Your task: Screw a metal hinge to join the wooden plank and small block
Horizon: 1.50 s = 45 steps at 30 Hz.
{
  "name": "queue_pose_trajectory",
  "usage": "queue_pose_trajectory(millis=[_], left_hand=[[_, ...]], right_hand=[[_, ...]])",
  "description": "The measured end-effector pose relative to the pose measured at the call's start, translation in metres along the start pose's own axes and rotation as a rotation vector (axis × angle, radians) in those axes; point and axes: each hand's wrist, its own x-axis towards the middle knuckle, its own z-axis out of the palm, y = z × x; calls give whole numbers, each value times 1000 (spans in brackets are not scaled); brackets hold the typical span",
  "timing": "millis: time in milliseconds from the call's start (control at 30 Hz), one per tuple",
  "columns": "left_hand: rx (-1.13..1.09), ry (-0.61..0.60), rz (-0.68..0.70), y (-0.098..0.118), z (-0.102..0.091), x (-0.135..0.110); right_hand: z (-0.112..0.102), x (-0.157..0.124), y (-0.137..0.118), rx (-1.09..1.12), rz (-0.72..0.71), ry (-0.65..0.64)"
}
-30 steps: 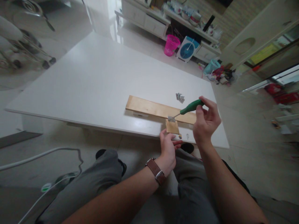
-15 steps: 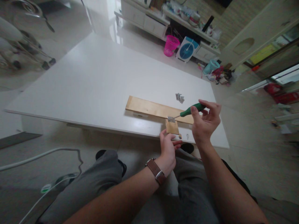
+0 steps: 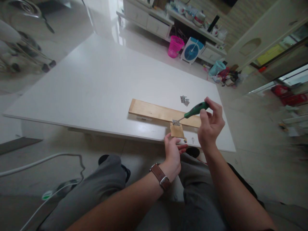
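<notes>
My right hand (image 3: 211, 123) is closed on the back end of a green-handled screwdriver (image 3: 195, 109). The screwdriver slants down to the left, its tip at a small metal hinge (image 3: 175, 122). That hinge lies where a long wooden board (image 3: 154, 110) meets a small square wooden piece (image 3: 177, 131). At the near edge of the small piece, my left hand (image 3: 172, 150) grips it with the fingertips; part of the grip is hidden. Both wooden parts rest by the near edge of a white table (image 3: 101, 77).
Several loose metal hinges (image 3: 184, 100) lie beyond the board. A sticker-like figure (image 3: 185, 140) marks the table's near edge. Across the floor are a pink basket (image 3: 175, 47), a blue-and-white fan (image 3: 192, 50) and a light-blue basket (image 3: 217, 68).
The screwdriver handle and my right hand have shifted slightly left, and the fingers have changed position on the handle's end. My left hand and the wooden parts keep their places.
</notes>
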Motion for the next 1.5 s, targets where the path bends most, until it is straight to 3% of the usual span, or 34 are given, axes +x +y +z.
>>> queue_pose_trajectory(millis=[100, 267, 467, 633, 800, 1000, 1167, 1333, 1500], left_hand=[[0, 4, -5, 1, 0, 0], [-8, 13, -2, 0, 0, 0], [-6, 13, -1, 1, 0, 0], [-5, 18, -3, 1, 1, 0], [3, 12, 3, 0, -1, 1], [2, 11, 5, -1, -1, 1], [7, 14, 3, 1, 0, 0], [-10, 16, -4, 1, 1, 0], [-10, 10, 7, 2, 1, 0]], right_hand=[[0, 0, 1, 42, -12, -22], [0, 1, -1, 1, -11, 54], [0, 1, 1, 34, -45, -20], [0, 1, 5, -28, -34, 60], [0, 1, 0, 31, -45, -16], [0, 1, 0, 22, -48, 90], [-1, 1, -3, 26, -65, 7], [1, 0, -1, 50, -70, 68], [1, 0, -3, 33, -55, 16]])
